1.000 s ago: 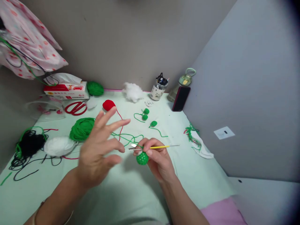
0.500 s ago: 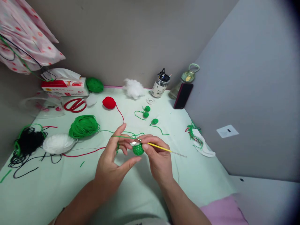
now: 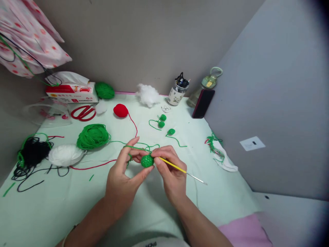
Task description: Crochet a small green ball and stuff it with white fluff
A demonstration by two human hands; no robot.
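Observation:
My left hand (image 3: 123, 175) pinches a small green crocheted piece (image 3: 147, 160) between thumb and fingers, with green yarn (image 3: 133, 147) running over its index finger. My right hand (image 3: 169, 169) grips a yellow-handled crochet hook (image 3: 180, 168) whose hook end meets the piece; its metal tail points right and down. The yarn leads back to a loose green skein (image 3: 93, 136) on the pale green table (image 3: 128, 206).
White yarn (image 3: 65, 155) and black yarn (image 3: 32, 154) lie at left. Red scissors (image 3: 83, 112), a tissue box (image 3: 72, 93), a red crocheted piece (image 3: 120, 110), stuffing (image 3: 148, 94), a jar (image 3: 177, 93), a phone (image 3: 203, 103) and small green pieces (image 3: 161, 120) sit farther back. Walls close in behind and right.
My left hand came down from open in the air and closed on the green piece. The hook swung so its tail points lower right. Both hands shifted slightly left.

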